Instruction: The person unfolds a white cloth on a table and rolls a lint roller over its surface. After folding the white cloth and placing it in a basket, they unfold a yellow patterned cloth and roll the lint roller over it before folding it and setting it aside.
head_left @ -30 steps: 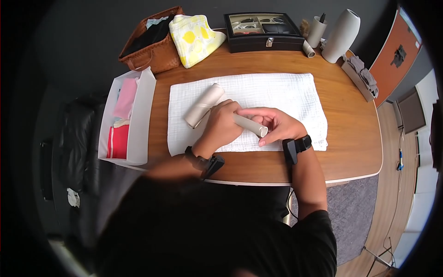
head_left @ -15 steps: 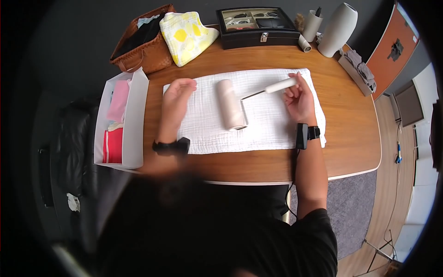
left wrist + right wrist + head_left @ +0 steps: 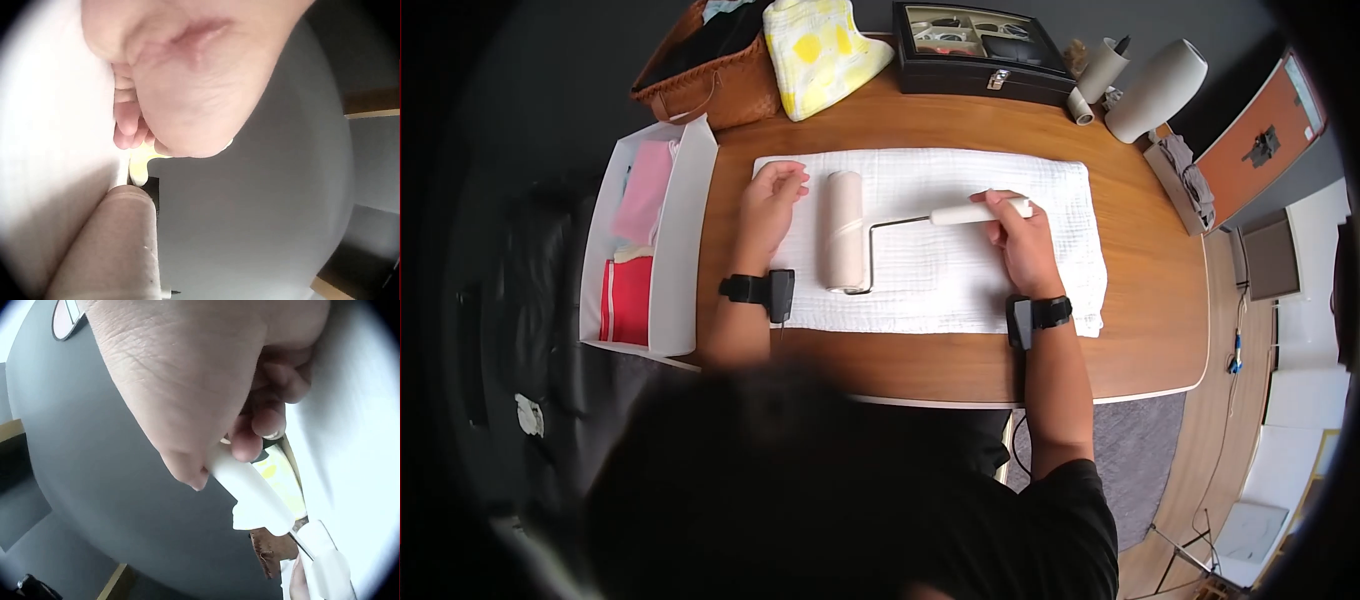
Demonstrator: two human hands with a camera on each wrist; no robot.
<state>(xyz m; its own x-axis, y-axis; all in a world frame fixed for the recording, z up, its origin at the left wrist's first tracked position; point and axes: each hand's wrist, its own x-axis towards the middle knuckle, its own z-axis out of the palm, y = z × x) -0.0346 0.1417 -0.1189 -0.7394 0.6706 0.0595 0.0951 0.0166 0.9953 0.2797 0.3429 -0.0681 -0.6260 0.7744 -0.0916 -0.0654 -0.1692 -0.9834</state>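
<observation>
Roller (image 3: 845, 235) shifted left on white cloth (image 3: 945, 290); right hand (image 3: 1026, 246) grips handle (image 3: 962, 215)

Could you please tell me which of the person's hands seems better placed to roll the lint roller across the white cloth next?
Probably the right hand: it grips the lint roller by its handle, with the cylinder over the white cloth. The left hand, beside the cylinder, holds nothing.

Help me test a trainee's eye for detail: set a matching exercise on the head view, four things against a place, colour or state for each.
1. Left hand
2. Woven basket
3. Roller head
4. Right hand

A. Gripping the roller handle
B. Between both hands
C. Holding nothing
D. Brown

Pairs: 1-C, 2-D, 3-B, 4-A
</observation>
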